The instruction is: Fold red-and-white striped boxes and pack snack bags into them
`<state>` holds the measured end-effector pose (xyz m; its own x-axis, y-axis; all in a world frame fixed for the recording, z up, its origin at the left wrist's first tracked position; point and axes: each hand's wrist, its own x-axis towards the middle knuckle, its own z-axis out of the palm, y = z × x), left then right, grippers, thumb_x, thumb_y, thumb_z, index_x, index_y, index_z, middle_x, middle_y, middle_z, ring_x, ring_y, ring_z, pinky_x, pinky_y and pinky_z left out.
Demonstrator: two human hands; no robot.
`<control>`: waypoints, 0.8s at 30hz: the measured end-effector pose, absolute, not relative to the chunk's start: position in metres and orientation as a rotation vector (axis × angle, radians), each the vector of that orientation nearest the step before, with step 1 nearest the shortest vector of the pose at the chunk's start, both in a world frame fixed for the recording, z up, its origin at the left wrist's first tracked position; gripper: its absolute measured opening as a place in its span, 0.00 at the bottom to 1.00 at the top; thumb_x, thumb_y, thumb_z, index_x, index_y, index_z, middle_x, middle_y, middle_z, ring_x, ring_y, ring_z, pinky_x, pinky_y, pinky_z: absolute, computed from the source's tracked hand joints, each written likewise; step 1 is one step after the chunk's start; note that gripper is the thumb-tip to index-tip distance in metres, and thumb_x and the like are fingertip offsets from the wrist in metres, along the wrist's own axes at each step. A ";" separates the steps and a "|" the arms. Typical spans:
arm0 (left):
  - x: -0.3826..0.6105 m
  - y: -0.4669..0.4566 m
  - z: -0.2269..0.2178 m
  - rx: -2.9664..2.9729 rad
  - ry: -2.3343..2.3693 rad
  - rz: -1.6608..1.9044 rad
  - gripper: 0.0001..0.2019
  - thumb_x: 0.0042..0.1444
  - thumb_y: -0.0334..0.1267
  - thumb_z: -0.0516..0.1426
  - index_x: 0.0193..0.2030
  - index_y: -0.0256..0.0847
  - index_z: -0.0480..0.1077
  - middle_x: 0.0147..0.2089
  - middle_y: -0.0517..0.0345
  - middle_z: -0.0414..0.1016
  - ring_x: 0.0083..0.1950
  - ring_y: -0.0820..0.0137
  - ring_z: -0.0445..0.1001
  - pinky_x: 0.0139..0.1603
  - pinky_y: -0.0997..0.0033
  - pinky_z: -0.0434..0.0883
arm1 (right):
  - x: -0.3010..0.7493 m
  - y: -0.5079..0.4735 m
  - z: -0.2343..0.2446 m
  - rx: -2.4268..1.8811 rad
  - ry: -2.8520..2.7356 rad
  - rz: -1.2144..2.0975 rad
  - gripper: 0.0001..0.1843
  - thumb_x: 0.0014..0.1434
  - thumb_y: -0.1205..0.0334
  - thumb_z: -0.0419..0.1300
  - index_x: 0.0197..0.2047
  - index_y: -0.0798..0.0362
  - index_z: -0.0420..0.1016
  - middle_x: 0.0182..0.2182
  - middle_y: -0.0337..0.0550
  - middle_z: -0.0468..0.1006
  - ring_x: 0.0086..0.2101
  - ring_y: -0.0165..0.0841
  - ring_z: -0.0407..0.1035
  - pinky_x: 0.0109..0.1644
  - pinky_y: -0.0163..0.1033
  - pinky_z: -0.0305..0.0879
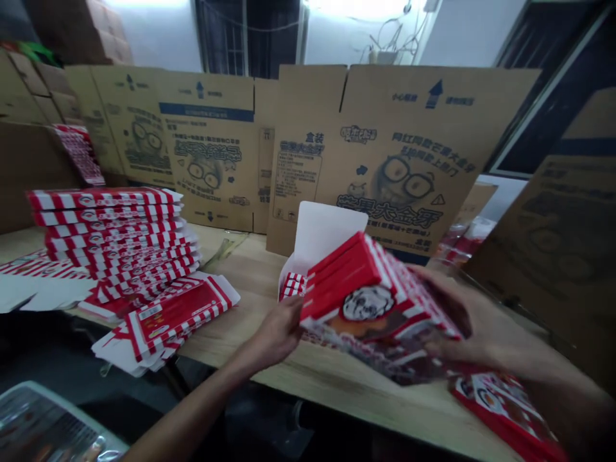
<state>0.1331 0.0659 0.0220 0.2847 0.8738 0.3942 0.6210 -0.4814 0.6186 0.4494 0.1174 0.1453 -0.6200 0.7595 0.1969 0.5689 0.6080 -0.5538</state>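
Note:
My right hand (462, 321) grips a red-and-white striped carton (356, 301) by its right end, thumb below and fingers above. The carton is tilted over the table and bears a round black-and-white cartoon print. My left hand (283, 330) is closed at the carton's left corner; the fingertips are hidden, so what they pinch I cannot tell. Just behind stands an open carton with a raised white flap (327, 231), partly covered by the held one. Small red-and-white packs (292, 285) show at its left side. Another red printed package (505, 410) lies under my right forearm.
A stack of flat striped cartons (115, 237) stands on the wooden table (240, 256) at left, with loose flattened cartons (178, 314) before it. Tall printed cardboard (385, 167) walls the back; more cardboard (558, 244) is at right. A pale-rimmed bin (48, 404) sits lower left.

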 end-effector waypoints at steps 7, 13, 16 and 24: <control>0.181 0.164 -0.012 2.432 1.890 0.525 0.29 0.61 0.52 0.48 0.58 0.29 0.65 0.62 0.32 0.65 0.66 0.46 0.60 0.65 0.43 0.55 | 0.384 0.208 0.168 -0.959 -2.368 0.412 0.53 0.36 0.51 0.72 0.64 0.51 0.58 0.59 0.50 0.66 0.57 0.55 0.60 0.62 0.58 0.56; 0.180 0.160 -0.030 2.503 1.901 0.503 0.39 0.61 0.59 0.42 0.64 0.23 0.58 0.66 0.28 0.59 0.69 0.47 0.54 0.67 0.47 0.52 | 0.324 0.261 0.148 -0.882 -2.580 0.542 0.44 0.35 0.62 0.69 0.58 0.54 0.65 0.53 0.48 0.72 0.50 0.46 0.67 0.54 0.47 0.64; 0.180 0.157 -0.038 2.512 1.956 0.481 0.41 0.60 0.61 0.42 0.65 0.22 0.56 0.67 0.27 0.57 0.69 0.46 0.54 0.67 0.48 0.51 | 0.314 0.286 0.140 -0.915 -2.641 0.736 0.41 0.34 0.64 0.68 0.55 0.56 0.67 0.46 0.45 0.76 0.44 0.43 0.70 0.48 0.43 0.68; 0.181 0.154 -0.037 2.524 1.968 0.549 0.39 0.60 0.61 0.42 0.62 0.23 0.60 0.64 0.28 0.62 0.67 0.46 0.58 0.66 0.47 0.52 | 0.322 0.321 0.139 -0.957 -2.635 1.123 0.44 0.33 0.62 0.67 0.57 0.56 0.66 0.46 0.45 0.77 0.45 0.43 0.71 0.48 0.43 0.69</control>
